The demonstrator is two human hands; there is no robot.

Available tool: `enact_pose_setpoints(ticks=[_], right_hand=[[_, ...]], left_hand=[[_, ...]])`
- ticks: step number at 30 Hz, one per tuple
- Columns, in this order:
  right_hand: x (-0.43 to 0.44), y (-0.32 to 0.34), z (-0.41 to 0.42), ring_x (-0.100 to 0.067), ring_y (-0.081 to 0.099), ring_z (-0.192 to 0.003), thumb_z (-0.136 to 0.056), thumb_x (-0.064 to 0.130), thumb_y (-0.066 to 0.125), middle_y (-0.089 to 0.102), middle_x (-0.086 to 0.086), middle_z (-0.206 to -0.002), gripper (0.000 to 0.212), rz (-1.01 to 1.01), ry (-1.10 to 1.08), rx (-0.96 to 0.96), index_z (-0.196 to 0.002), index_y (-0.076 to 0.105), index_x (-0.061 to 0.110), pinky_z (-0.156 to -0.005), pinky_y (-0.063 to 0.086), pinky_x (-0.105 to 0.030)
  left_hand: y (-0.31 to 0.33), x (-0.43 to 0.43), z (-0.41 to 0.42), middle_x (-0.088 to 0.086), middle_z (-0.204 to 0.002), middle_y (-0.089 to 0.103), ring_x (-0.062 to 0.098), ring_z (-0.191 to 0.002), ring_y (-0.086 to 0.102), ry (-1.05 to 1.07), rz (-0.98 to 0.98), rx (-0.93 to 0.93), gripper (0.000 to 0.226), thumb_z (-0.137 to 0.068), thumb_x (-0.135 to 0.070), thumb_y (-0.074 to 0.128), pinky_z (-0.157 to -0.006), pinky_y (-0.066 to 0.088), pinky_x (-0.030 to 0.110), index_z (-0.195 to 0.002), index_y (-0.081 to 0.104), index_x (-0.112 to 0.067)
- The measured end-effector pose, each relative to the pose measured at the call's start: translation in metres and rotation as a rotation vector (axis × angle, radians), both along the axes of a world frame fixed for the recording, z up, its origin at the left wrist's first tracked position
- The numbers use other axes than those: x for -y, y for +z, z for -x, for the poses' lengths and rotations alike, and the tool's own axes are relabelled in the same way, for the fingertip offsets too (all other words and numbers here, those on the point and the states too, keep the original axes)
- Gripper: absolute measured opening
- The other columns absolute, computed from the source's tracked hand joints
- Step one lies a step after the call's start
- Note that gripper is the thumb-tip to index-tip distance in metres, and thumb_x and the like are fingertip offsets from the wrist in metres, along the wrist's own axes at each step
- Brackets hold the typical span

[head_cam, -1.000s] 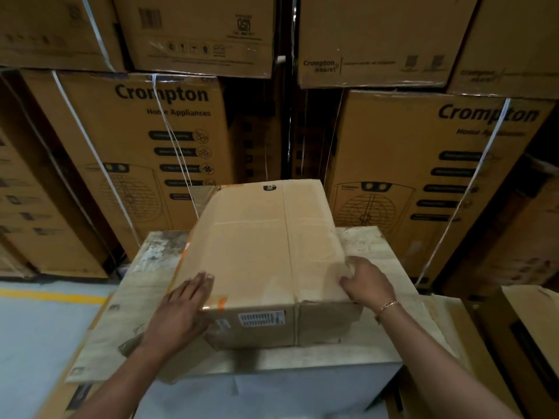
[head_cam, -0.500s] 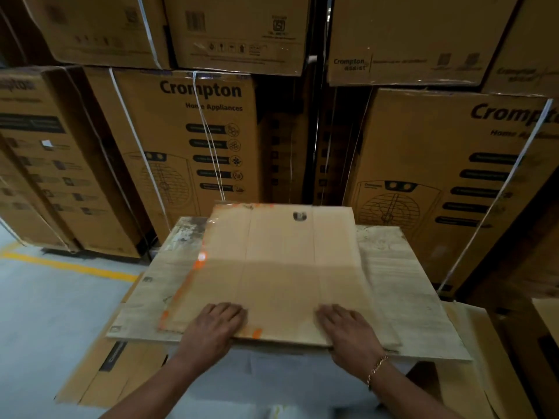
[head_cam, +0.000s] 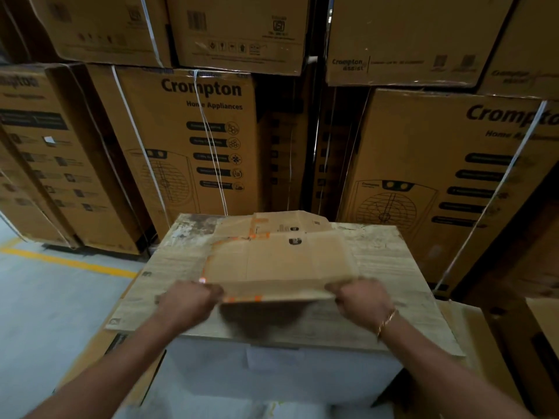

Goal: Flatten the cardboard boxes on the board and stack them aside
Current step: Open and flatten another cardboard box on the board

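Over the worn wooden board (head_cam: pixel 393 267), left hand (head_cam: pixel 187 300) and right hand (head_cam: pixel 360 300) grip a flattened cardboard box (head_cam: pixel 281 264).

Beyond our fingers (head_cam: pixel 208 293) we have a wall of tall brown Crompton cartons (head_cam: pixel 193 146), more cartons (head_cam: pixel 242 31) stacked on top, and white straps (head_cam: pixel 133 140) slanting down their fronts. Off to the left of the fingers, a yellow line (head_cam: pixel 69 263) crosses the grey floor (head_cam: pixel 45 313). Below the fingers sits a white block (head_cam: pixel 272 376). To their right we spot flat brown cardboard (head_cam: pixel 465 328), and further right another carton (head_cam: pixel 544 343).
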State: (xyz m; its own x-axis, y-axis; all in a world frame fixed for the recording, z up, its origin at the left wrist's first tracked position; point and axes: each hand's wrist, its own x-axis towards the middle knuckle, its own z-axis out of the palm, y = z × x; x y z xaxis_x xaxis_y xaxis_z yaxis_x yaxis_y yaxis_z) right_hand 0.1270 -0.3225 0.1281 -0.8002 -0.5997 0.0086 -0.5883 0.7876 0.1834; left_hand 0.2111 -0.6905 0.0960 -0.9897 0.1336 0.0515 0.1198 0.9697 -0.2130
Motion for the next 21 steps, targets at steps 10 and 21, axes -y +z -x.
enact_pose_setpoints(ticks=[10, 21], right_hand=[[-0.005, 0.140, 0.079, -0.016, 0.063, -0.059, -0.087, 0.025, 0.061, 0.074, 0.006, -0.084, 0.036, 0.288, 0.017, -0.432, -0.121, 0.066, 0.035, -0.051, 0.042, -0.021], [-0.053, -0.126, 0.025, -0.022, 0.062, -0.120, -0.073, -0.002, 0.059, 0.060, 0.004, -0.138, 0.075, 0.060, 0.051, 0.072, -0.141, 0.051, 0.028, -0.079, 0.057, -0.038]], left_hand=[[0.166, -0.013, 0.064, -0.002, -0.073, 0.070, 0.019, -0.050, 0.061, -0.081, -0.079, -0.597, 0.005, -0.092, -0.026, 0.066, -0.040, 0.035, 0.019, -0.093, 0.071, -0.024], [-0.091, 0.004, 0.003, -0.008, -0.105, 0.075, 0.015, -0.081, 0.074, -0.155, -0.062, -0.078, 0.064, -0.051, -0.003, 0.079, -0.041, 0.049, 0.021, -0.110, 0.075, -0.027]])
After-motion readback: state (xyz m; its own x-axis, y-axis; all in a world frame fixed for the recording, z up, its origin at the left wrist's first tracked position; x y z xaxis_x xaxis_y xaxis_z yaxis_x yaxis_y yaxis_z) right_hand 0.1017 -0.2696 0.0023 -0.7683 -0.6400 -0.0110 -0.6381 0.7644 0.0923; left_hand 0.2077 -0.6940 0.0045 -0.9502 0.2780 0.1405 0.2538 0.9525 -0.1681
